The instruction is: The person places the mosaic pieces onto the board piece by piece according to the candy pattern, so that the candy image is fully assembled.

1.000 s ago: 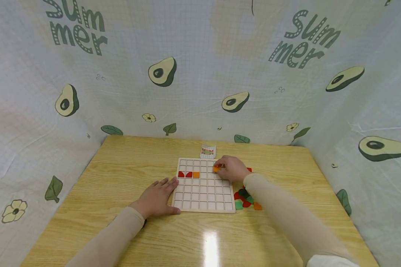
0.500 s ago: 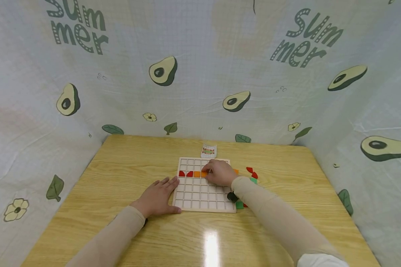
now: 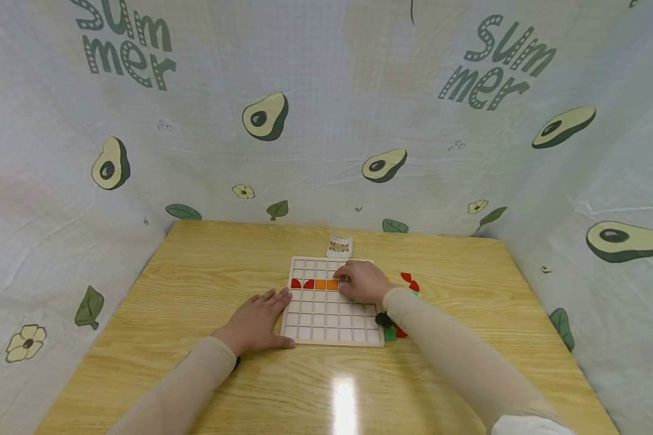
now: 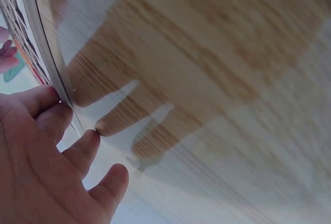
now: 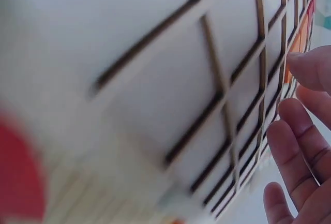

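Observation:
A pale wooden grid board [image 3: 326, 320] lies on the table. Along one row, from its left edge, sit two red curved tiles [image 3: 309, 284] and two orange square tiles [image 3: 332, 284]. Spread out, my left hand [image 3: 256, 323] rests at the board's left edge, its fingertips [image 4: 64, 107] against the side. My right hand [image 3: 363, 281] is over the board just right of the orange tiles. In the right wrist view its thumb [image 5: 310, 69] overlaps the orange tiles [image 5: 297, 50], and the fingers are loosely bent with nothing seen between them.
Behind the board lies a small pattern card [image 3: 340, 246]. Loose red pieces [image 3: 406, 277] and a green piece [image 3: 390, 334] lie right of the board, partly hidden by the right forearm. A printed cloth [image 3: 326, 121] hangs around the table.
My right hand brought an orange tile from the board's upper right leftward into the row, beside the first orange tile. It then let go and shifted slightly right. The left hand stayed put.

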`<state>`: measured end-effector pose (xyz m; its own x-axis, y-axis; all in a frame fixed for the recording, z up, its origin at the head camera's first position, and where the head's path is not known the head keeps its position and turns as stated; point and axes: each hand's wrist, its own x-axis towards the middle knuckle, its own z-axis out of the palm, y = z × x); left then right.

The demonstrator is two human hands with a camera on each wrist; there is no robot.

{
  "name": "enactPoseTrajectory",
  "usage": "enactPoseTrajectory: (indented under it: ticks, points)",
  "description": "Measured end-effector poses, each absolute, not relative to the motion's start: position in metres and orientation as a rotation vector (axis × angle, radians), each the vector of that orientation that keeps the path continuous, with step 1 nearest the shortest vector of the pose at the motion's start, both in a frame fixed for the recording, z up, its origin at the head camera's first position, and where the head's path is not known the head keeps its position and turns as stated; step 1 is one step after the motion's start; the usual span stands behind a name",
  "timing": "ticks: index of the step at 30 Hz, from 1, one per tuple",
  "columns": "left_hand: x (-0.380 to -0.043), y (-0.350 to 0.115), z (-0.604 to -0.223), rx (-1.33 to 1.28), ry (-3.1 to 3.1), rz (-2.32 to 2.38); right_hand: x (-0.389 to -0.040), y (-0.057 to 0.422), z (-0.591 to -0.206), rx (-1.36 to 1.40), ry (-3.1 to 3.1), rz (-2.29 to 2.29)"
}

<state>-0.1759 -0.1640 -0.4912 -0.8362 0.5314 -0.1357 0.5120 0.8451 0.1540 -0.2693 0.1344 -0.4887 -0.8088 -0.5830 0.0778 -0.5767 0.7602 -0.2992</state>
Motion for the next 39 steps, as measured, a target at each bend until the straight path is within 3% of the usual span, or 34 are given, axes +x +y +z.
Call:
enactPoseTrajectory:
  ticks: [16, 39]
  points:
    - [-0.176, -0.164, -0.492, 0.786, 2.84, 0.181, -0.26, 0.231, -0.48, -0.752, 3.012, -0.456]
    - [-0.177, -0.164, -0.494, 0.792, 2.832, 0.181, -0.262, 0.279, -0.489, -0.523, 3.084, -0.405]
